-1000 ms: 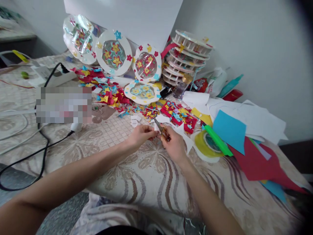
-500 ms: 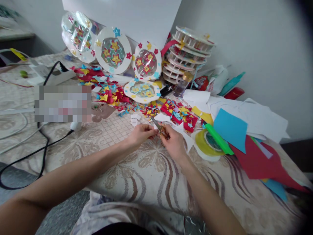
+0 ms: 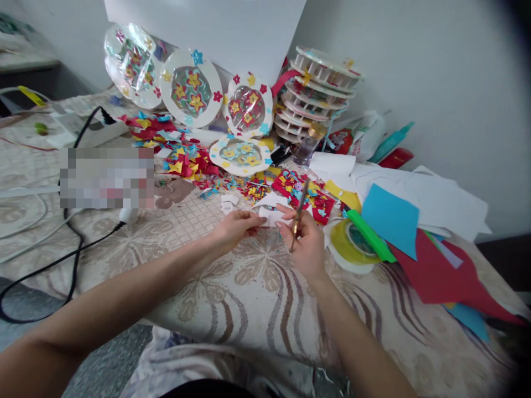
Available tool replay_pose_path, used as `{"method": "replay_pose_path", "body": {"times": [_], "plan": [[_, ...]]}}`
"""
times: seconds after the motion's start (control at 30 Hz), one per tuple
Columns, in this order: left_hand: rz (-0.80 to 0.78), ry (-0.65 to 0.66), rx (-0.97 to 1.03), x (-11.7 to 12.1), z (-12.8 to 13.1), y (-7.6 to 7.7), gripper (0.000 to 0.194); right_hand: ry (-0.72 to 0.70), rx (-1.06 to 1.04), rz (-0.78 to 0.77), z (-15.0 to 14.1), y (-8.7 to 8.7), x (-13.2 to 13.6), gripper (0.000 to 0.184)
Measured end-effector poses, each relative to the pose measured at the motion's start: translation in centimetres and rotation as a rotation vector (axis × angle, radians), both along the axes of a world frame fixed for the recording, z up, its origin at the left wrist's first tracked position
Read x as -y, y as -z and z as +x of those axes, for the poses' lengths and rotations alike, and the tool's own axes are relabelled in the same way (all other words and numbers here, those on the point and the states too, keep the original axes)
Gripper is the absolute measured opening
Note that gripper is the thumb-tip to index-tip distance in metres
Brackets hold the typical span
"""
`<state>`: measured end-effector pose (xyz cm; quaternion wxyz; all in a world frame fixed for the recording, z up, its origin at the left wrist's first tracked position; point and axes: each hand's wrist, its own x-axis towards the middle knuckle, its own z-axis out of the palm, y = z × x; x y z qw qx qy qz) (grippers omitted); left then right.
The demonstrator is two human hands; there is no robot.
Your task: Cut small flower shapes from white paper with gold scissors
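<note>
The left hand (image 3: 238,228) has its thumb and forefinger pinching the near-left end of a small white paper strip (image 3: 272,217), which is held just above the patterned cloth on the surface (image 3: 257,298). The right hand (image 3: 306,243) has its fingers closed around a pair of scissors (image 3: 302,202), the slim blades lined up as 1 and pointing away from the body. Its thumb and forefinger are parted at the strip's right end (whether they actually press on it, I cannot tell).

Just beyond the strip lies a curved white offcut (image 3: 274,199), and a few white scraps (image 3: 228,203) sit near the left fingers. Behind these, tiny red, blue and yellow clippings (image 3: 253,189) are scattered, with a larger heap of coloured scraps (image 3: 188,163) to the left.

At the back, 3 flower-decorated discs (image 3: 192,88) stand tilted in a row, and 1 more disc (image 3: 240,156) lies lower, in front of them. A tiered white stack (image 3: 317,94) rises to their right, with a gold-lidded jar (image 3: 307,146) beside its base.

To the right of the right hand are a roll of yellow tape (image 3: 342,243), a bright green strip (image 3: 370,236) across its edge, a blue sheet (image 3: 390,220) and a red sheet (image 3: 435,271). On the far left, a black cable (image 3: 73,232) loops over the cloth.
</note>
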<state>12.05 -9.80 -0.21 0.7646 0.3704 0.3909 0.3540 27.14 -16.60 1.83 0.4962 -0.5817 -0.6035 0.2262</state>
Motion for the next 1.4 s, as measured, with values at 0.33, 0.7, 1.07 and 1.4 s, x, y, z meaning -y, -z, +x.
{"method": "replay_pose_path", "body": {"times": [0.33, 0.7, 1.07, 1.4], "plan": [[-0.042, -0.111, 0.054, -0.8, -0.6, -0.8, 0.026, -0.207, -0.296, -0.126, -0.1, 0.2, 1.4, 0.035], [0.096, -0.243, 0.226, -1.5, -1.5, -1.7, 0.024, -0.301, 0.022, -0.413, -0.7, 1.0, 1.5, 0.046], [0.131, -0.286, 0.274, -0.9, -1.3, -2.0, 0.024, -0.3, 0.09, -0.457, -0.7, 0.9, 1.5, 0.048], [0.106, -0.196, 0.218, 0.4, -0.5, -1.7, 0.025, -0.29, 0.028, -0.443, -1.4, 0.7, 1.2, 0.049]]}}
